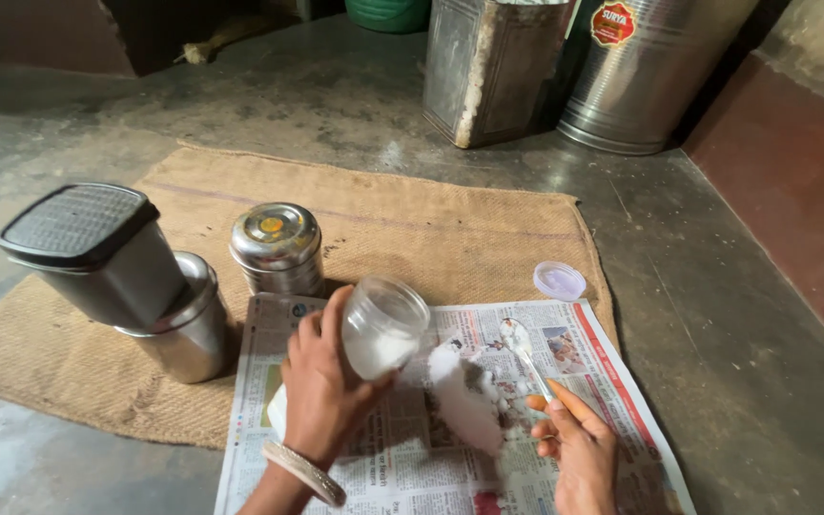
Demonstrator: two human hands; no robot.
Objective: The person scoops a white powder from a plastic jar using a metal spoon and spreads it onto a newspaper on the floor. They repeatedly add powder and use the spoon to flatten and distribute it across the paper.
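My left hand grips a clear plastic jar, tilted with its open mouth facing away; white powder fills its lower part. A metal bangle circles that wrist. My right hand holds a steel spoon by the handle, its bowl dusted white and resting on the newspaper. A heap of white powder lies on the newspaper between the two hands. The jar's pale round lid sits on the jute mat just beyond the paper.
On the jute mat to the left stand a dark square-lidded container, and two steel canisters. A large square tin and a round steel drum stand on the concrete floor behind.
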